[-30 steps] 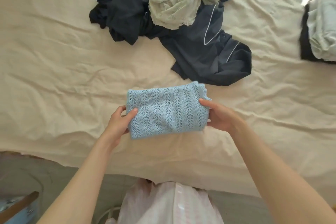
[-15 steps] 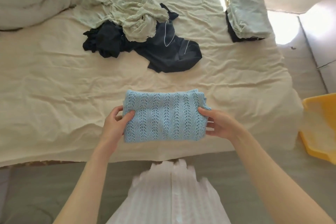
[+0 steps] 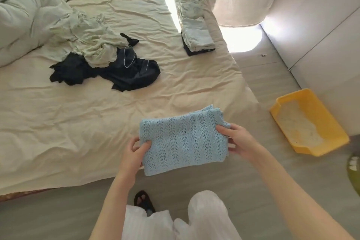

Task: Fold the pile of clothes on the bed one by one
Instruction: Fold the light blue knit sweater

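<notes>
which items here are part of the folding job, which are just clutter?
Job: blue knit, gripped by left hand and right hand; unfolded pile of pale green and dark clothes; folded stack at the bed's far edge; bed.

Lying about: yellow tray on the floor; duvet; sandal.

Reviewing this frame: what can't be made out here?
Head view only:
- Folded stack: the dark item beneath is mostly covered by the pale ones.
- Unfolded pile: garment count unclear, tangled together.
- Left hand and right hand: fingers under the blue knit are hidden.
</notes>
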